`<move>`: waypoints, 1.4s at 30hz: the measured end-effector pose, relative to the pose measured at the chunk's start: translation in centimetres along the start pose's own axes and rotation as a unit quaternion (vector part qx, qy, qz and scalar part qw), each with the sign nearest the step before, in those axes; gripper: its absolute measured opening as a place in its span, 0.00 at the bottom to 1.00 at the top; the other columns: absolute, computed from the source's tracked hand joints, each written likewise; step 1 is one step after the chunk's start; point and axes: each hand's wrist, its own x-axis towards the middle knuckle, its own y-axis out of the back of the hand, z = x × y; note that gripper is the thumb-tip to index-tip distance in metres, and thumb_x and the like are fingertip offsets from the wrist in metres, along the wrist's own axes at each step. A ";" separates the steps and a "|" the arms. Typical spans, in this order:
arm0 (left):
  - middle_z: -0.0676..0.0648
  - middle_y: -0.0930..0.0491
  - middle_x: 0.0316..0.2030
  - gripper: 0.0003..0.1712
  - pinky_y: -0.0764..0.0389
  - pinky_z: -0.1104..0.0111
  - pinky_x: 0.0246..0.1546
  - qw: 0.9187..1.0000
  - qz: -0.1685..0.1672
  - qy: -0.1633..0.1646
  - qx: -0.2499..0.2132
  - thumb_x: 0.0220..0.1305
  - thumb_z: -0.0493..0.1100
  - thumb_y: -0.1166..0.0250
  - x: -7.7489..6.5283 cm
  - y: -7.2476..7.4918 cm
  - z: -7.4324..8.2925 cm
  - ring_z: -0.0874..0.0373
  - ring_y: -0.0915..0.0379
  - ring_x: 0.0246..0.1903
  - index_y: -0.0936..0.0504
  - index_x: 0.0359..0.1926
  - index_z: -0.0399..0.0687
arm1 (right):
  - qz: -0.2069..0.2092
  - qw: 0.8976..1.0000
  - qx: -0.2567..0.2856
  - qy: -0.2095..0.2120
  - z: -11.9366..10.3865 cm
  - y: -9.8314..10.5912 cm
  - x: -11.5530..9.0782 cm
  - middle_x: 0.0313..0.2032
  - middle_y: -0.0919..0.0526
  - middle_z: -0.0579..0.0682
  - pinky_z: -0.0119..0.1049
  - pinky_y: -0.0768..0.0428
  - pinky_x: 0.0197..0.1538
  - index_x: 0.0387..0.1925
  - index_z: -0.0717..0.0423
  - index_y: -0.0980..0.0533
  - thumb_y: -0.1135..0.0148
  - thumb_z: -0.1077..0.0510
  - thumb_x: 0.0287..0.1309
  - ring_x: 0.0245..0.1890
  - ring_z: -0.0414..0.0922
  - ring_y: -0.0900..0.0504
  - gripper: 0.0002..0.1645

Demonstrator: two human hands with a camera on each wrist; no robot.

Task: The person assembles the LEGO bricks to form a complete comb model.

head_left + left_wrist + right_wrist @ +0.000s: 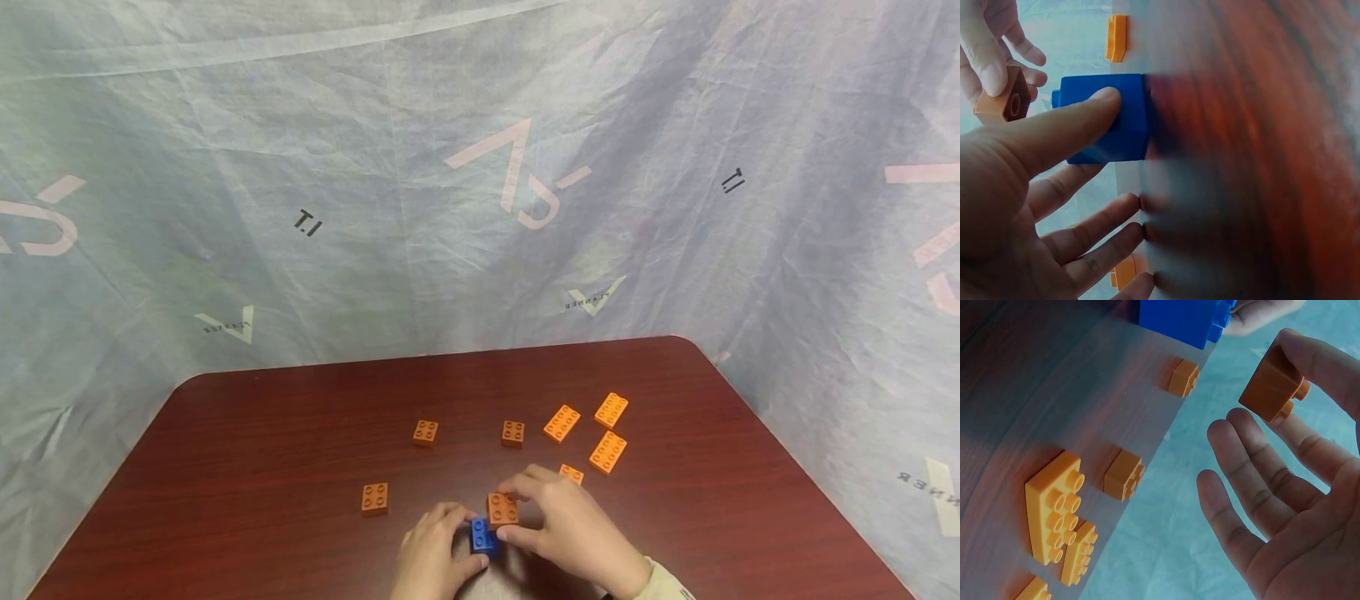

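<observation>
Near the front of the table, my left hand (437, 550) pinches a blue toy brick (1104, 119) between thumb and forefinger, its other fingertips down by the tabletop. My right hand (566, 523) pinches an orange-brown four-stud brick (1275, 378) by its sides, with the remaining fingers spread loosely. In the head view that brick overlaps the right part of the blue one, whose studs show on the left. Both wrist views show a gap between the two bricks, the orange-brown one held higher.
More orange-brown four-stud bricks lie around: one at left (375, 498), one further back (426, 432), one at centre (513, 433). Several yellow-orange flat bricks (607, 452) lie at right, one partly hidden behind my right hand. A printed cloth (405, 167) hangs behind the dark red table (262, 433).
</observation>
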 end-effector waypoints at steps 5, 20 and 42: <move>0.40 0.20 0.50 0.24 0.26 0.34 0.48 1.000 -0.009 0.011 -0.007 0.50 0.47 0.19 0.1 0.1 0.0 0.34 0.24 0.51 0.16 0.47 0.47 | -0.006 1.000 -0.009 0.008 -0.2 -0.2 0.1 0.44 0.18 0.38 0.35 0.18 0.41 0.49 0.48 0.16 0.25 0.44 0.58 0.40 0.39 0.18 0.21; 0.40 0.20 0.51 0.26 0.26 0.35 0.49 1.000 -0.003 0.019 -0.013 0.49 0.48 0.18 0.1 0.0 0.0 0.34 0.24 0.53 0.16 0.48 0.45 | -0.023 0.999 -0.036 0.017 -0.7 -1.3 0.5 0.39 0.19 0.37 0.31 0.22 0.35 0.47 0.47 0.16 0.22 0.47 0.54 0.33 0.34 0.23 0.21; 0.41 0.20 0.51 0.30 0.25 0.36 0.47 1.000 0.010 0.010 0.002 0.48 0.49 0.18 -0.1 -0.2 0.0 0.35 0.24 0.52 0.16 0.51 0.41 | -0.038 0.996 -0.074 0.022 -0.7 -1.9 1.1 0.35 0.21 0.38 0.30 0.25 0.32 0.45 0.49 0.16 0.22 0.46 0.53 0.27 0.31 0.29 0.20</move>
